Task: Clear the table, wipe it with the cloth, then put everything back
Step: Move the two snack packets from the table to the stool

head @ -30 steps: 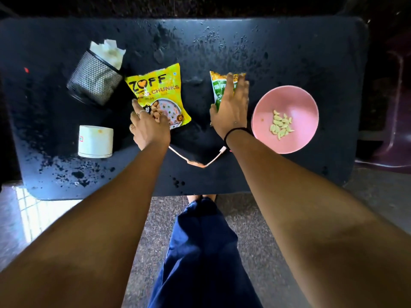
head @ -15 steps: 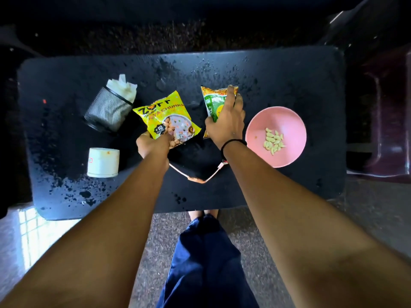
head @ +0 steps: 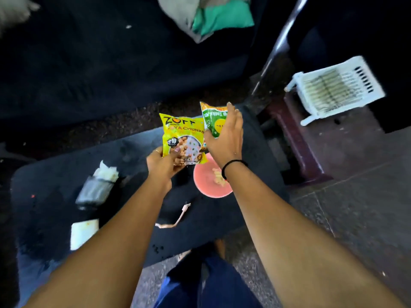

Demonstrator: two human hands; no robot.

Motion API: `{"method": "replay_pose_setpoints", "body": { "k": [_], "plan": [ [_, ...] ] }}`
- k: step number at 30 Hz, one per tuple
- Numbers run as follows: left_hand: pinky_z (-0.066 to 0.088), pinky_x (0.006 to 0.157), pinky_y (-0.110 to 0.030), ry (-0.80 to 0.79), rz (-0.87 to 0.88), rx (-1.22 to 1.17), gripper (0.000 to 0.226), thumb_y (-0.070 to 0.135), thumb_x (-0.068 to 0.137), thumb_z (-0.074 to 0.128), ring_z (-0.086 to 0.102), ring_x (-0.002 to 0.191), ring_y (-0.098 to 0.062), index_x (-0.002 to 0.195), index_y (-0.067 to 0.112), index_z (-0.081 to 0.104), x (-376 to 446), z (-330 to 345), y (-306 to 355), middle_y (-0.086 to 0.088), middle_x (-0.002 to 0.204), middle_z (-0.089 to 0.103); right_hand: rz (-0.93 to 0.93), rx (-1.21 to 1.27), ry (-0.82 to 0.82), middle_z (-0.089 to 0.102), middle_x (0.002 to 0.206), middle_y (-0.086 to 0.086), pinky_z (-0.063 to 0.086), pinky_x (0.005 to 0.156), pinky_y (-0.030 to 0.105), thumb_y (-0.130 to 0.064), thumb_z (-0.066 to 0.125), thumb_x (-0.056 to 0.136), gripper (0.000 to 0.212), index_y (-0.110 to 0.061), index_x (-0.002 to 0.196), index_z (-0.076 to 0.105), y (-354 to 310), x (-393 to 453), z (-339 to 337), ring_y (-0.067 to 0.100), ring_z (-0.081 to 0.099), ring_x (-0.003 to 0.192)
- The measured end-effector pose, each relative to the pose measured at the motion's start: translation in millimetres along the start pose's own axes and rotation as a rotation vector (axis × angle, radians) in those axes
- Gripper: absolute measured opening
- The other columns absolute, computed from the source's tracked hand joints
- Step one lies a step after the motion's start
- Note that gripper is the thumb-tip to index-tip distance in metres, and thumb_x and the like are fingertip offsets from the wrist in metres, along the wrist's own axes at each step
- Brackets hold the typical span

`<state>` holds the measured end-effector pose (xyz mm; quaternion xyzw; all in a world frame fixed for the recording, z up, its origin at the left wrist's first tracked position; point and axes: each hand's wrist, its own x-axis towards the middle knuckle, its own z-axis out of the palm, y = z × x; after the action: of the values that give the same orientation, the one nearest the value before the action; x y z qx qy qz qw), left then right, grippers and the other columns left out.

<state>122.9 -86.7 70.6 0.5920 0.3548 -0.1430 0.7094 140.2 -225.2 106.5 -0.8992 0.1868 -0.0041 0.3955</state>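
While the clearing of the counter (head: 255, 138) was under way, two packets were shown lifted above it. The yellow packet (head: 182, 134) was pinched at its lower edge by the left hand (head: 163, 166), whose grip was closed on the foil; the green packet (head: 213, 123) was held against the palm of the right hand (head: 224, 141), its fingers laid over the packet's face and its thumb hidden, so that grip was judged clamped on the packet. Left on the counter were the pink bowl (head: 202, 185) with pale pieces in it, the mesh holder (head: 94, 192) stuffed with tissue, the white cup (head: 83, 233) and a thin cable (head: 175, 221). A cloth could not be identified with certainty. The step was judged best done by both packets being kept upright and clear of the bowl as they were carried off, set down together on a nearby surface, and the bowl lifted level afterwards so that its contents were not spilled.
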Motion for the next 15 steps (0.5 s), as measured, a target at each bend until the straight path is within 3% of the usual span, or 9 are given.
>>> {"method": "replay_pose_setpoints", "body": {
  "k": [7, 12, 15],
  "plan": [
    [0.059, 0.052, -0.028, -0.398, -0.129, 0.112, 0.009, 0.002, 0.087, 0.062, 0.063, 0.052, -0.011, 0.083, 0.01, 0.06, -24, 175, -20, 0.004, 0.053, 0.067, 0.102, -0.038, 0.331, 0.03, 0.147, 0.018, 0.037, 0.105, 0.049, -0.02, 0.063, 0.08, 0.069, -0.013, 0.143, 0.035, 88, 52, -129, 0.037, 0.038, 0.129],
    [0.058, 0.063, -0.033, -0.559, -0.226, 0.23, 0.014, 0.0, 0.089, 0.059, 0.064, 0.054, -0.01, 0.083, 0.012, 0.06, -34, 303, -73, 0.003, 0.058, 0.068, 0.254, -0.145, 0.449, 0.025, 0.15, 0.019, 0.036, 0.105, 0.047, -0.02, 0.064, 0.083, 0.061, -0.018, 0.14, 0.042, 186, 81, -201, 0.04, 0.037, 0.13],
    [0.059, 0.06, -0.032, -0.574, -0.278, 0.296, 0.014, -0.002, 0.087, 0.06, 0.063, 0.063, -0.016, 0.085, 0.012, 0.061, -30, 362, -104, -0.005, 0.072, 0.066, 0.374, -0.131, 0.459, 0.023, 0.15, 0.017, 0.037, 0.102, 0.046, -0.023, 0.063, 0.087, 0.058, -0.018, 0.141, 0.041, 240, 100, -221, 0.038, 0.038, 0.127]
  ]
}}
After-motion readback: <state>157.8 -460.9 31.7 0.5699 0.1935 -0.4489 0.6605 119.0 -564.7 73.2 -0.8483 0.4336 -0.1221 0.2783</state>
